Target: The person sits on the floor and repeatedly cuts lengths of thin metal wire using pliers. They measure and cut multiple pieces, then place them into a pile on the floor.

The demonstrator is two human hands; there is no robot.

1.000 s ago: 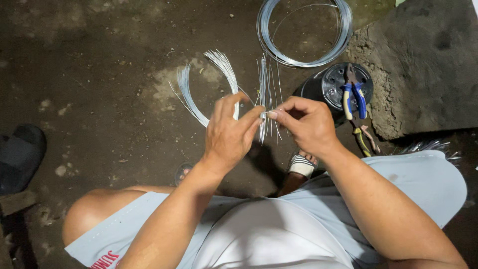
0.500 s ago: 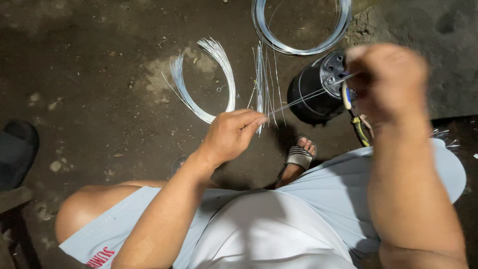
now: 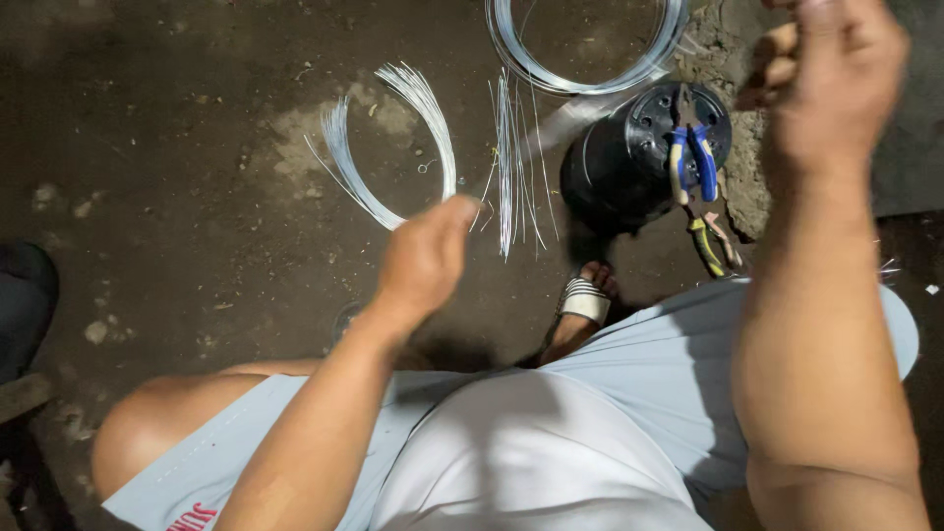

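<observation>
My left hand (image 3: 425,258) hovers over the dirt floor with its fingers pinched on one end of a thin wire strand (image 3: 565,120), which shows as a pale blur running up to the right. My right hand (image 3: 831,74) is raised high at the top right, fist closed on the other end. Below the left hand lies a curved bundle of cut wires (image 3: 388,147). A straight bundle of wires (image 3: 509,162) lies just right of it.
A large coil of wire (image 3: 580,77) lies at the top. A black round pot (image 3: 629,162) stands upside down with blue-handled pliers (image 3: 691,157) on it, and yellow-handled pliers (image 3: 710,244) beside it. My sandalled foot (image 3: 582,300) and knees fill the lower view.
My right hand has swung up and to the right, away from the left, drawing the wire strand taut between them. The left hand has stayed almost in place.
</observation>
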